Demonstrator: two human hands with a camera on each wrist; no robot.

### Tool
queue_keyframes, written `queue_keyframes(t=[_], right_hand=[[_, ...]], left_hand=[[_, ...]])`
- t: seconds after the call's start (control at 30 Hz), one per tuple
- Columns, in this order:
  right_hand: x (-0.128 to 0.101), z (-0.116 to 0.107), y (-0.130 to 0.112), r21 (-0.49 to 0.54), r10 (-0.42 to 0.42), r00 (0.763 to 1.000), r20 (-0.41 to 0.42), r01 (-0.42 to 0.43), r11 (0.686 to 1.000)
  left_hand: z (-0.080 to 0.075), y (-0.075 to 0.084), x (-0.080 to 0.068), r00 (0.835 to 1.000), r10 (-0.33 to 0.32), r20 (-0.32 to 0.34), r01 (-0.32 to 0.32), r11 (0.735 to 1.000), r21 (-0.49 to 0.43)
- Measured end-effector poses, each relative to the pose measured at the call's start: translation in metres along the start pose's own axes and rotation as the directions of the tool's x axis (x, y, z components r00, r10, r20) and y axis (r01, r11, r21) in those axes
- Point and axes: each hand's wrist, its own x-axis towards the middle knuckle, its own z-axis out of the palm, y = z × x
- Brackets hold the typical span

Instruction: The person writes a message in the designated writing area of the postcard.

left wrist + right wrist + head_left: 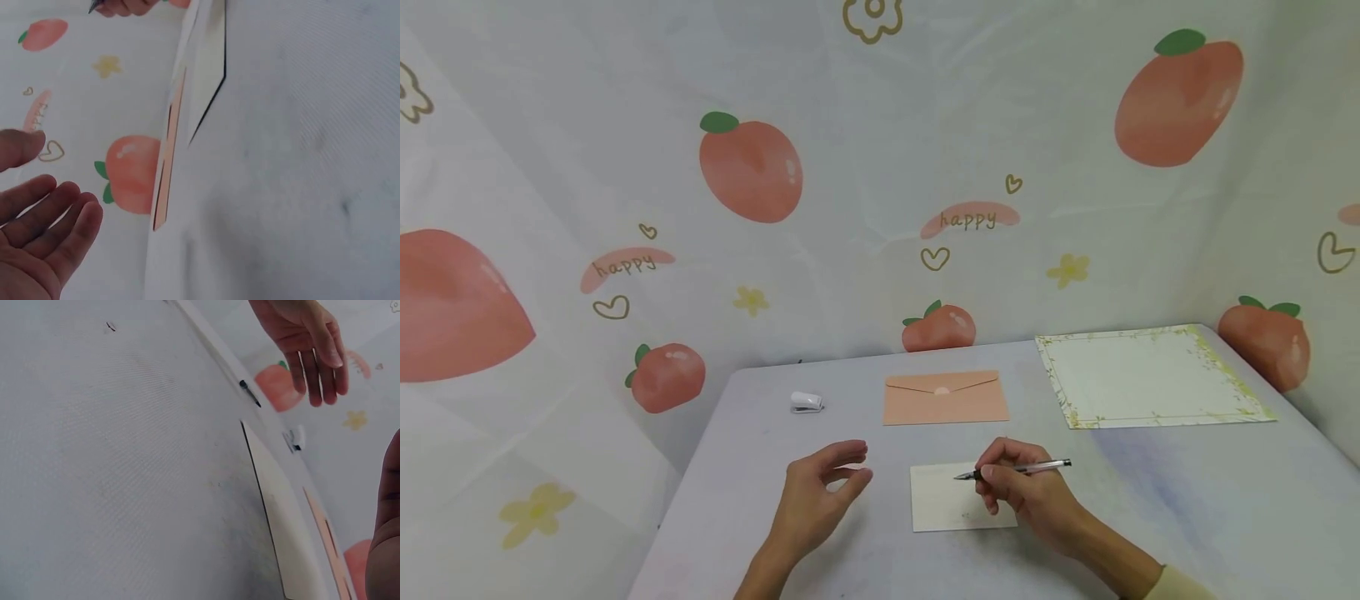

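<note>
1. Leftmost on the table (737, 450) sits a small white stapler (807, 402).
2. Next, the left hand (816, 504) hovers, fingers loosely bent, thumb apart.
3. Midway, a peach envelope (946, 408) lies flap up behind a cream card (938, 502), whose small print is too faint for me to read.
4. The right hand (1032, 502) pinches a pen (1043, 467), tip over the card, hiding its upper right corner.
5. Farthest right lies a flower-bordered sheet (1153, 379).

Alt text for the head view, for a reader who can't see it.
A person's right hand holds a pen over a cream card on a pale table. Their left hand, holding nothing, is left of the card. Farther back, left to right, are a small white stapler, a peach envelope and a floral-bordered sheet.
</note>
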Motion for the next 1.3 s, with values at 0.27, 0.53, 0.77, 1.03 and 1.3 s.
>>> queue_keyframes(t=[0.27, 0.53, 0.77, 1.03, 1.3], right_hand=[[0.007, 0.0, -0.005, -0.004, -0.03, 0.999, 0.024, 0.03, 1.0], [0.013, 0.002, -0.008, -0.021, -0.035, 0.999, -0.002, 0.035, 0.999], [0.02, 0.005, -0.008, -0.068, -0.024, 0.998, -0.057, 0.02, 0.998], [0.03, 0.006, -0.003, -0.066, -0.019, 0.993, -0.118, 0.012, 0.998], [0.039, 0.006, 0.015, -0.059, 0.014, 0.978, -0.209, -0.027, 0.998]], left_hand=[[0.006, 0.004, 0.007, 0.979, 0.123, 0.164, -0.129, 0.991, 0.022], [0.017, 0.01, 0.014, 0.919, 0.09, 0.385, -0.214, 0.932, 0.293], [0.027, 0.009, 0.019, 0.878, 0.023, 0.478, -0.232, 0.894, 0.384], [0.043, 0.004, 0.02, 0.86, 0.017, 0.511, -0.311, 0.81, 0.497], [0.05, 0.003, 0.017, 0.864, 0.048, 0.501, -0.354, 0.765, 0.538]])
